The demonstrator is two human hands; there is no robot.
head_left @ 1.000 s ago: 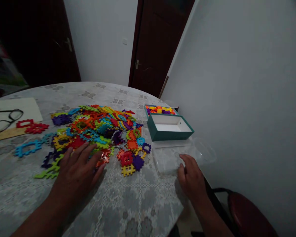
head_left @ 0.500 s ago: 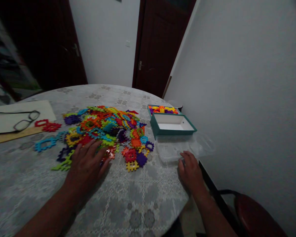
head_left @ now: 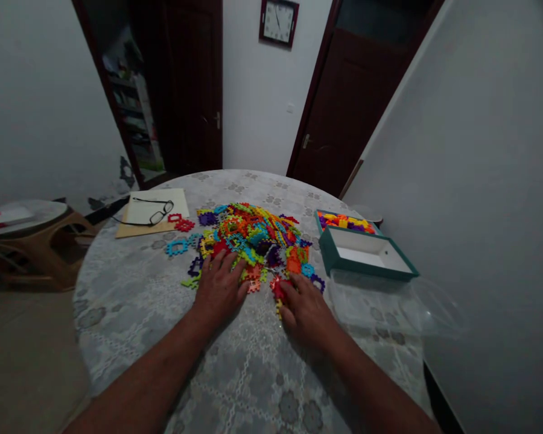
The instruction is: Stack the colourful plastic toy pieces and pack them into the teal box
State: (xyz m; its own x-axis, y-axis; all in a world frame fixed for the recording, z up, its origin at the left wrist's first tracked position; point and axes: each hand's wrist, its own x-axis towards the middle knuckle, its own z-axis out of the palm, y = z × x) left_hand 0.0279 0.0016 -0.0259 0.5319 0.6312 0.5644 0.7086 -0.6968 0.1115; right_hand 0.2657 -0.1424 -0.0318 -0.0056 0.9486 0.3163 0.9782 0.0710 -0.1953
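A heap of colourful toothed plastic building pieces (head_left: 253,232) spreads over the patterned tablecloth (head_left: 248,386). My left hand (head_left: 219,289) lies on the heap's near left side, palm down with fingers spread, its fingertips by a red piece (head_left: 221,248). At the near right edge, my right hand (head_left: 308,307) reaches over red pieces (head_left: 279,289), thumb and fingers apart, partly covering them and a yellow piece (head_left: 279,310). Neither hand shows a piece lifted off the table. A blue frame-shaped piece (head_left: 177,248) lies off to the left.
Right of the heap stand a green box (head_left: 366,268) with a white inside, a shallow box of orange, yellow and purple pieces (head_left: 344,220), and a clear plastic tray (head_left: 357,307). Glasses (head_left: 156,218) rest on paper (head_left: 177,198) at left. A wooden stool (head_left: 36,256) stands beyond the table.
My right hand has moved left from the clear plastic tray to the red pieces at the heap's edge. My left hand stays by the heap. The view has turned left and up.
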